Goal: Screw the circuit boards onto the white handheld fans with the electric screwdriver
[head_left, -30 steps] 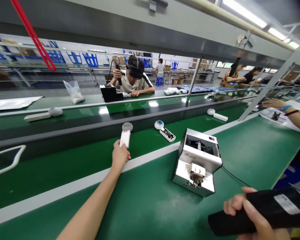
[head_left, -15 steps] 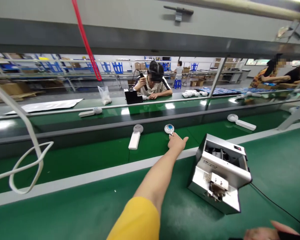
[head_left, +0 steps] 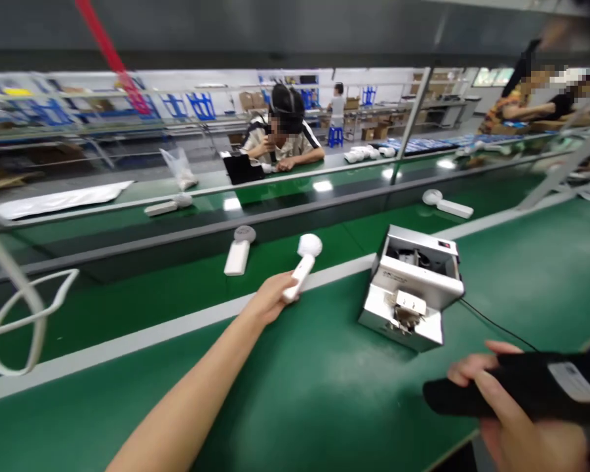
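My left hand is closed round the handle of a white handheld fan, raised over the pale edge strip of the green bench. The fan's round head points away from me. At the lower right, my right hand grips a black elongated object with a white label; what it is I cannot make out. Between the hands a silver machine with an open top stands on the bench. Another white fan lies on the green belt, left of the held one.
A further fan lies on the belt behind the machine. A white cable loop hangs at the left. A metal post slants at the right. Across the line sits a person beside a black device.
My left hand has picked the fan up from the belt and drawn it back towards me. My right hand has come further into view with the black object. The camera view has shifted.
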Motion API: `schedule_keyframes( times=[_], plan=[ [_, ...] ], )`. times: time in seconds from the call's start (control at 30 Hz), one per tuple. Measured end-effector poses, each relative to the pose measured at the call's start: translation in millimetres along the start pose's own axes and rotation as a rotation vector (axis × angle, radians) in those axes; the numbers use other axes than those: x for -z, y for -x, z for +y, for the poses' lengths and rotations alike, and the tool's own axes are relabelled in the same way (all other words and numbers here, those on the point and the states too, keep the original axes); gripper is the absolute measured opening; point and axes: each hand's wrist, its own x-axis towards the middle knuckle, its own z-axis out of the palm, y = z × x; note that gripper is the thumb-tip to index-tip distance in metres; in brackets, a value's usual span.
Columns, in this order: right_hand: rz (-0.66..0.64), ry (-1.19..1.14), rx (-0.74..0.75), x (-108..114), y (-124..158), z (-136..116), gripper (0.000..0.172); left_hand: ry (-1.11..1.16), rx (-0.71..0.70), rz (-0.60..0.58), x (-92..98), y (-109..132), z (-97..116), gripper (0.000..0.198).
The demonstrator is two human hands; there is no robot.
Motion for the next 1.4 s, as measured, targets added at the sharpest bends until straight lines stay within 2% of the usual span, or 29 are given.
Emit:
schedule_keyframes(
  times=[0.07,0.1,0.13,0.2,0.3,0.37,0.4,0.53,0.63,0.77,1.1,1.17,1.27,1.4],
  plan=[
    [-0.03,-0.063,-0.012,-3,5,-7,0.047,-0.025,0.058,-0.024,11.7,41,-17,0.046],
    [-0.043,-0.096,0.013,-6,6,-11,0.044,-0.105,0.046,0.019,15.9,59,-26,0.049],
    [-0.056,-0.115,0.039,-8,6,-14,0.042,-0.225,0.015,-0.001,18.7,75,-34,0.051],
    [-0.067,-0.121,0.077,-12,2,-21,0.038,-0.381,-0.126,-0.167,18.0,99,-46,0.049],
    [-0.104,-0.137,0.147,-19,-8,-41,0.031,-0.512,-0.368,-0.484,-1.7,110,-48,0.046],
    [-0.093,-0.189,0.225,-27,-14,-59,0.026,-0.615,-0.488,-0.621,-24.1,103,-39,0.048],
    [-0.095,-0.205,0.265,-32,-16,-69,0.025,-0.678,-0.532,-0.653,-36.1,97,-33,0.05],
    [-0.047,-0.228,0.387,-58,-20,-92,0.026,-0.879,-0.597,-0.647,-76.1,73,-11,0.057],
    [-0.065,-0.24,0.48,-74,-23,-90,0.025,-0.848,-0.593,-0.651,-89.8,67,-11,0.057],
    [-0.111,-0.237,0.607,-85,-28,-84,0.023,-0.726,-0.606,-0.593,-90.8,69,-22,0.051],
    [-0.166,-0.185,0.654,-101,-37,-78,0.019,-0.67,-0.607,-0.565,-85.9,63,-27,0.046],
    [-0.202,-0.164,0.634,-98,-34,-80,0.017,-0.663,-0.605,-0.558,-86.8,64,-27,0.047],
    [-0.319,-0.164,0.516,-88,-22,-78,0.022,-0.659,-0.606,-0.549,-88.7,65,-27,0.048],
    [-0.402,-0.17,0.435,-78,-10,-64,0.027,-0.648,-0.602,-0.552,-90.2,65,-26,0.048]
  ],
)
